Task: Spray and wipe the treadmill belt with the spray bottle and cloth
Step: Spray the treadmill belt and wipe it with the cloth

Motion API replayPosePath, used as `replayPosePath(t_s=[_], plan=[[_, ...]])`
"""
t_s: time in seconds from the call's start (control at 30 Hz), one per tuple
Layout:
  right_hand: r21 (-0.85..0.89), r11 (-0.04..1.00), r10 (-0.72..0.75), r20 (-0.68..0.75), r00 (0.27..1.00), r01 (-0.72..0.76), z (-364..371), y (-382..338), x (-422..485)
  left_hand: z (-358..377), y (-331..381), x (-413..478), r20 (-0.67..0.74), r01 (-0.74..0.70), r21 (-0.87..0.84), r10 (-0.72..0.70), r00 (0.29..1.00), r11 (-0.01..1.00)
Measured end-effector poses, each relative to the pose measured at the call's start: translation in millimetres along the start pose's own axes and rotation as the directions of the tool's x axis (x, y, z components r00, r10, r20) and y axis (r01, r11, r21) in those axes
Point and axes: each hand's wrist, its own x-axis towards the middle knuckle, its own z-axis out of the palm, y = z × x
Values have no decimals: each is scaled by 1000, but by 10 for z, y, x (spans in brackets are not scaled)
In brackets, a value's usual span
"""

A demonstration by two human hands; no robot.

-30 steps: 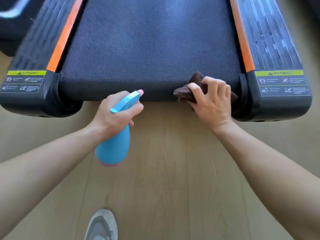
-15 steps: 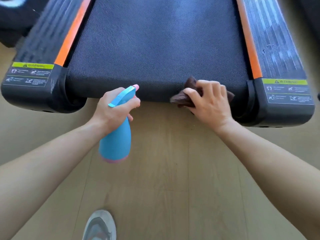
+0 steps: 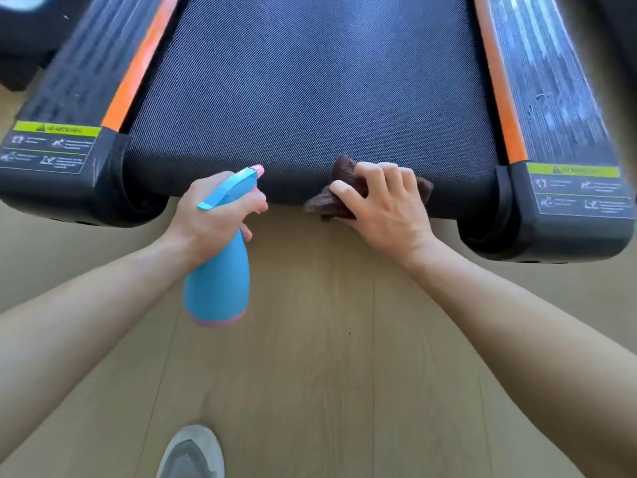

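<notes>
2 hands worked at the near end of the treadmill belt (image 3: 310, 81). Left hand (image 3: 213, 219) was wrapped round the neck of the spray bottle (image 3: 218, 281), fingers curled under the spray head, pink nozzle (image 3: 258, 170) aimed far over the belt's near edge. The bottle body hung below the hand, above the wooden floor (image 3: 344, 339), touching nothing else.

Right hand (image 3: 386, 208) pressed the cloth (image 3: 327, 205) onto the belt's rounded near edge, right of centre, with bent fingers bunching the fabric and the thumb on its left side. Cloth was dark brown, crumpled and soft, and part of it drooped off the edge.

Judgement:
- **Bottle:** probably light, rigid, smooth plastic. The neck hold suited it, with 1 finger spare for the trigger.
- **Cloth:** limp, and likely to fold or slip unless gathered under palm and fingers.
- **Belt:** looked textured, so the cloth might drag.

Orange strips (image 3: 138, 81) ran inside both side rails (image 3: 558, 98). Yellow warning labels (image 3: 55, 146) sat on both near corners. 1 grey shoe (image 3: 191, 453) showed at the near frame edge.
</notes>
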Motion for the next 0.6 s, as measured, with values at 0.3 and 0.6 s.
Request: replayPosePath(t_s=[0.3, 0.6], plan=[[-32, 997, 69, 13, 998, -69, -191, 562, -512, -43, -72, -102, -7, 11, -32, -11, 1000, 999], [-28, 987, -157, -40, 987, 156, 81, -265, 197, -134, -92, -92, -54, 23, -14, -24, 998, 1000]])
